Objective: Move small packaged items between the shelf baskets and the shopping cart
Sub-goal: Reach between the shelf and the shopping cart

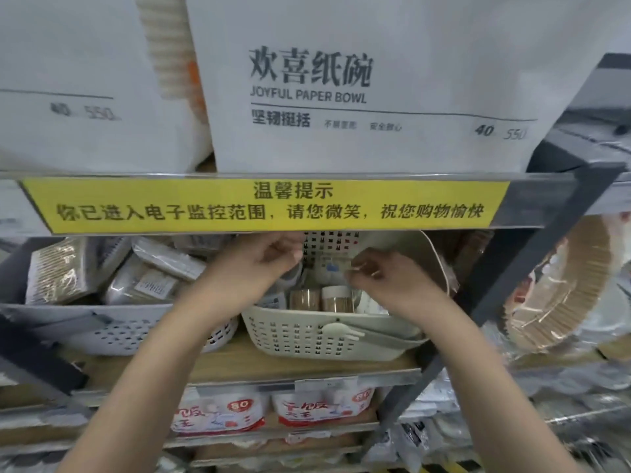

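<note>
Hands deep in cream basket (327,339), under yellow notice strip (266,204). Left hand (273,256) grip curled at basket's back wall; right hand (382,274) grip pinches thin clear packet (333,266) above basket's jars (321,298), likely sorting stock. Grey basket (112,327) left of cream basket holds packs. Cart unseen.

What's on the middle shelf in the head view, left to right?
Grey basket of wrapped packets → left hand → cream basket holding two cylindrical containers → right hand → stacked paper plates.
</note>
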{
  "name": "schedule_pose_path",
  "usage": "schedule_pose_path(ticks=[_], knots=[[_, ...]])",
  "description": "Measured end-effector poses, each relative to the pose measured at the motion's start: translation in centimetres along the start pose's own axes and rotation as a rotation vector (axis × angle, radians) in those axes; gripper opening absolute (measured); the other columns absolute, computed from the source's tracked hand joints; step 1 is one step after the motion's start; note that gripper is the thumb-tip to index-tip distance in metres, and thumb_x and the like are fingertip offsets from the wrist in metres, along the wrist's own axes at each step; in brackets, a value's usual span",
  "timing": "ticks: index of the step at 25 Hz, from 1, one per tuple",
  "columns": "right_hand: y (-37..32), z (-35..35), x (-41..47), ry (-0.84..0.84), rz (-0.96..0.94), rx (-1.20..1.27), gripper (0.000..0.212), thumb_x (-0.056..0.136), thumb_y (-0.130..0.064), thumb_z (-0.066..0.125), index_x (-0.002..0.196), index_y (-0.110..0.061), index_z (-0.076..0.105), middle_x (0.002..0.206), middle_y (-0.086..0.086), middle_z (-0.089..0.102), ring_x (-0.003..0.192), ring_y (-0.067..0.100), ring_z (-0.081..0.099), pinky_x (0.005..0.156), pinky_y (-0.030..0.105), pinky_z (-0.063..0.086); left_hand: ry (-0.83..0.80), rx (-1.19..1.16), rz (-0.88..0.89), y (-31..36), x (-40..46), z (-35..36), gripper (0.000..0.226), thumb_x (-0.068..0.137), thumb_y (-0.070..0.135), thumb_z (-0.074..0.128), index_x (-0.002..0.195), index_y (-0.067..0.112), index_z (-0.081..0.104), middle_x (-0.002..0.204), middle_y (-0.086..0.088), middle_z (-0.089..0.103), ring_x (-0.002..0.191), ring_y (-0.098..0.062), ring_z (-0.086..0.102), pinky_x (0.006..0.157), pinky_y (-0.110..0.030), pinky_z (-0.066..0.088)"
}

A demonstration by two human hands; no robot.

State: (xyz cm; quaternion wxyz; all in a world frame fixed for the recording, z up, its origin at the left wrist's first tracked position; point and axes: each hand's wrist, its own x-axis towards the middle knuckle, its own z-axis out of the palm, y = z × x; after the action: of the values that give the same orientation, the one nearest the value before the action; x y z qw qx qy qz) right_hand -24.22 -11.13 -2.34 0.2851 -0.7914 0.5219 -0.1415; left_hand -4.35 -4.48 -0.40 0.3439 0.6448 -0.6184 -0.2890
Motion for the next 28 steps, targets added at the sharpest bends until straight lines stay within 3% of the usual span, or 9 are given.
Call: schedule_pose_path(ticks=[2, 6, 10, 12, 15, 20, 22, 25, 28], knots=[[0.0, 1.2, 2.2, -0.203, 0.044, -0.133, 0.047, 0.090, -0.047, 0.055, 0.122, -0.013, 0.057, 0.123, 0.006, 0.060, 0.104, 0.019, 0.056, 0.074, 0.023, 0.040, -0.095, 0.023, -0.095, -1.0, 2.3, 0.7, 0.029, 0.095, 0.038, 0.048, 0.122, 0.033, 0.058, 0.121, 0.017, 0.059, 0.112, -0.003, 0.053, 0.096, -0.025, 0.038], [-0.3, 3.1, 3.8, -0.422, 0.028, -0.343, 0.053, 0.086, -0.051, 0.060, 0.121, -0.012, 0.056, 0.121, 0.006, 0.060, 0.107, 0.022, 0.057, 0.079, 0.026, 0.046, -0.091, 0.126, -0.200, -2.7, 4.5, 1.7, 0.032, 0.098, 0.037, 0.043, 0.127, 0.030, 0.055, 0.126, 0.009, 0.057, 0.119, -0.012, 0.050, 0.089, -0.025, 0.035], [0.3, 2.9, 3.7, -0.422, 0.018, -0.235, 0.045, 0.084, -0.040, 0.067, 0.116, -0.011, 0.057, 0.110, 0.004, 0.061, 0.098, 0.019, 0.057, 0.078, 0.027, 0.045, -0.060, 0.202, -0.143, -3.0, 4.3, 2.2, 0.028, 0.098, 0.030, 0.047, 0.125, 0.026, 0.055, 0.118, 0.010, 0.057, 0.111, -0.008, 0.051, 0.080, -0.015, 0.037], [0.4, 2.7, 3.4, -0.392, 0.054, -0.168, 0.047, 0.082, -0.035, 0.070, 0.119, -0.011, 0.055, 0.112, 0.003, 0.060, 0.099, 0.018, 0.057, 0.083, 0.029, 0.048, -0.173, 0.191, -0.058, -2.9, 4.1, 2.4, 0.029, 0.093, 0.022, 0.057, 0.122, 0.024, 0.055, 0.114, 0.010, 0.058, 0.107, -0.005, 0.052, 0.082, -0.009, 0.041], [0.6, 2.5, 3.2, -0.369, 0.081, -0.112, 0.050, 0.080, -0.031, 0.072, 0.122, -0.013, 0.053, 0.118, 0.003, 0.057, 0.105, 0.018, 0.055, 0.089, 0.033, 0.049, -0.425, 0.370, 0.010, -2.9, 4.5, 2.8, 0.039, 0.086, 0.015, 0.067, 0.123, 0.020, 0.058, 0.121, 0.004, 0.060, 0.111, -0.010, 0.055, 0.093, -0.024, 0.043], [0.7, 2.0, 2.9, -0.371, 0.096, -0.040, 0.052, 0.078, -0.025, 0.073, 0.125, -0.014, 0.052, 0.117, 0.002, 0.055, 0.105, 0.017, 0.054, 0.071, 0.024, 0.041, -0.635, 0.534, 0.048, -3.2, 5.1, 3.4, 0.060, 0.087, 0.003, 0.057, 0.140, 0.026, 0.043, 0.140, 0.005, 0.049, 0.126, -0.013, 0.047, 0.102, -0.024, 0.038], [0.7, 1.7, 2.8, -0.373, 0.120, -0.013, 0.056, 0.078, -0.025, 0.074, 0.127, -0.013, 0.050, 0.119, 0.001, 0.053, 0.105, 0.017, 0.053, 0.072, 0.024, 0.042, -0.603, 0.583, 0.072, -3.8, 5.4, 3.6, 0.059, 0.086, 0.001, 0.057, 0.139, 0.026, 0.046, 0.136, 0.003, 0.052, 0.124, -0.015, 0.050, 0.099, -0.025, 0.041], [0.7, 1.2, 2.6, -0.355, 0.132, 0.036, 0.053, 0.075, -0.023, 0.077, 0.122, -0.016, 0.052, 0.114, -0.003, 0.052, 0.099, 0.015, 0.053, 0.069, 0.024, 0.044, -0.481, 0.574, 0.089, -3.9, 5.3, 3.4, 0.043, 0.084, 0.011, 0.065, 0.124, 0.024, 0.059, 0.114, 0.005, 0.061, 0.107, -0.013, 0.056, 0.081, -0.021, 0.041], [1.0, 0.9, 2.7, -0.194, 0.156, 0.242, 0.050, 0.069, -0.016, 0.081, 0.113, -0.018, 0.056, 0.102, -0.007, 0.054, 0.094, 0.010, 0.052, 0.060, 0.016, 0.039, -0.325, 0.490, 0.057, -2.9, 4.2, 2.6, 0.042, 0.073, 0.029, 0.078, 0.112, 0.030, 0.061, 0.095, 0.015, 0.057, 0.093, -0.009, 0.056, 0.074, -0.023, 0.043]])
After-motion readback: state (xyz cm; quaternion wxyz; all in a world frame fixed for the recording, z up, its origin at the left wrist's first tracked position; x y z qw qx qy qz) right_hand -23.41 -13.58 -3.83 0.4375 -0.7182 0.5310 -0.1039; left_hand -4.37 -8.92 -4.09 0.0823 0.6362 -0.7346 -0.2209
